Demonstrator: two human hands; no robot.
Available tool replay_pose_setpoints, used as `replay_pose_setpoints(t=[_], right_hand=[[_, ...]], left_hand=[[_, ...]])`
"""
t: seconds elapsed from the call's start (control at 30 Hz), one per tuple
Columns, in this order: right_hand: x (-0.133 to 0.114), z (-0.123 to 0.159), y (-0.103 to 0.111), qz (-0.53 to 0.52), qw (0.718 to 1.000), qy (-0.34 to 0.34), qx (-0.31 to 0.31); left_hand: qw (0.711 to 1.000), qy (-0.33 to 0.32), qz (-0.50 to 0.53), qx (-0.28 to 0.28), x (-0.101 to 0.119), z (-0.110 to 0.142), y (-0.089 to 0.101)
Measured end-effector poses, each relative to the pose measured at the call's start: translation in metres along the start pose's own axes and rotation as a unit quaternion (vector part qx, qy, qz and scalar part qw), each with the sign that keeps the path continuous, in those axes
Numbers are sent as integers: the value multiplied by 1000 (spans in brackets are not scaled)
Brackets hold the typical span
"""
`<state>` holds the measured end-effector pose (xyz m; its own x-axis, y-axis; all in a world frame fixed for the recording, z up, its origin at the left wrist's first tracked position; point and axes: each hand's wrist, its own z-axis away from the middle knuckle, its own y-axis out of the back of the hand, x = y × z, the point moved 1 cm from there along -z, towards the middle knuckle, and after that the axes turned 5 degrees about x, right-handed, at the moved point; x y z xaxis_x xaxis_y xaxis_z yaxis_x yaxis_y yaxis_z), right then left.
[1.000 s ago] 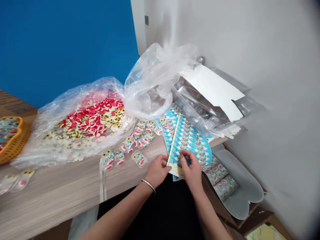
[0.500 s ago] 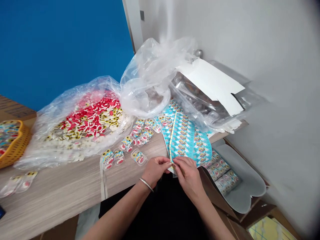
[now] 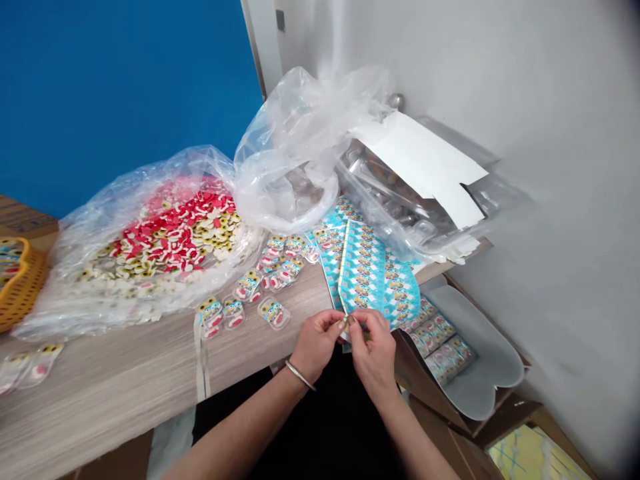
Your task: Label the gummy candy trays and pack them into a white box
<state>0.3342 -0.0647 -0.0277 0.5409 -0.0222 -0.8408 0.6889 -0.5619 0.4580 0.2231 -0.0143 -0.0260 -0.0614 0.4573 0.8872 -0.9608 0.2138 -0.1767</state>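
Note:
Sheets printed in blue and white with a repeated cartoon figure (image 3: 364, 270) lie at the table's right end, overlapping one another. A yellow strip (image 3: 343, 267) runs along the top sheet's left edge. At that sheet's near corner, my left hand (image 3: 320, 340) is closed in a pinch, a silver bangle on its wrist. My right hand (image 3: 373, 343) pinches the same corner, its fingertips almost meeting the left ones. The fingers mostly hide what is between them. Left of my hands lies a small clear blister pack (image 3: 274, 312) with yellow, blue and red pieces.
More packs (image 3: 249, 285) lie behind it. A large clear bag (image 3: 150, 240) holds many red, white and yellow pieces. A yellow basket (image 3: 25, 287) stands far left. Clear plastic trays (image 3: 400, 200) lie under white card (image 3: 425, 157). Below right, an open box holds filled packs (image 3: 445, 343).
Both hands have drawn slightly closer to my body, still pinching at the sheet's near corner. The whole view has shifted a little, so the table items sit slightly further left.

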Motion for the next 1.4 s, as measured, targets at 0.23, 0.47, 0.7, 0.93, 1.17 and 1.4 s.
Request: replay_pose_setpoints(t=[0.23, 0.47, 0.7, 0.93, 1.17, 1.4], right_hand=[[19, -6, -7, -235, 932, -276, 29], [31, -15, -8, -308, 896, -319, 32], [8, -22, 18, -327, 904, -197, 190], [-34, 0, 2, -68, 983, 163, 56], [-52, -15, -23, -190, 979, 24, 71], [-61, -14, -23, -38, 975, 218, 24]], left_hand=[[997, 3, -67, 21, -7, -2, 8], [792, -403, -455, -49, 12, 13, 11], [776, -355, -507, -125, 0, -2, 4], [989, -95, -26, -109, 21, 14, 25], [973, 140, 174, -49, -2, 8, 46], [916, 147, 359, -103, 35, 37, 55]])
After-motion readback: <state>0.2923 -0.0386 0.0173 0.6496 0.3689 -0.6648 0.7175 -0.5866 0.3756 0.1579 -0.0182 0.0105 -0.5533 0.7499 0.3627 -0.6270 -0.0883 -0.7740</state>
